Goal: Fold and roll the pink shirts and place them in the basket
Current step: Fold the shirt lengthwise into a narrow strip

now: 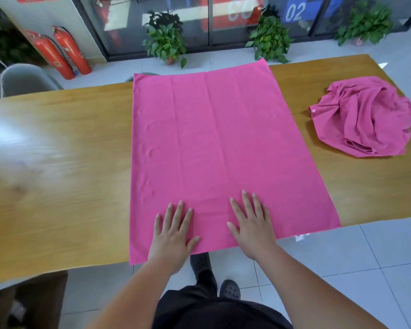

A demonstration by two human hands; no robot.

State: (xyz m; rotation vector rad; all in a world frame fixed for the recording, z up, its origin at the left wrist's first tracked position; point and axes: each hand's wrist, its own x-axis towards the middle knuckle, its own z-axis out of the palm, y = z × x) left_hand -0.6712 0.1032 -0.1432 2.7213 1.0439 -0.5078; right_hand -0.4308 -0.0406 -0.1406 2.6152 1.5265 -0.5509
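Both grips are flat and empty. Left grip [173,236] and right grip [249,226] lie palm-down with fingers straight and spread, pressing the near end of the flat pink shirt [211,138] and holding nothing. That shirt is spread smooth across the middle of the worktop [57,162], a long rectangle running from near edge to far edge and overhanging both a little. No sleeves or collar show, so the sides look already folded in, but I can't confirm that. A lengthwise crease runs down the centre.

Progress: early. Judged from the layout, this shirt is at the smoothing or fold stage and not yet rolled. The crumpled pink shirt [365,117] sits in a heap at the right end of the worktop, well apart, not started. The basket is not in view, so nothing visibly placed. Left to do: roll this one, fold and roll the heap, put both in the basket.

Around: two fire extinguishers [62,53] and a grey chair [26,79] beyond the far left, and potted plants [165,36] on the floor by the glass wall. Nothing on the worktop blocks a roll. The far overhang could drag or slip.
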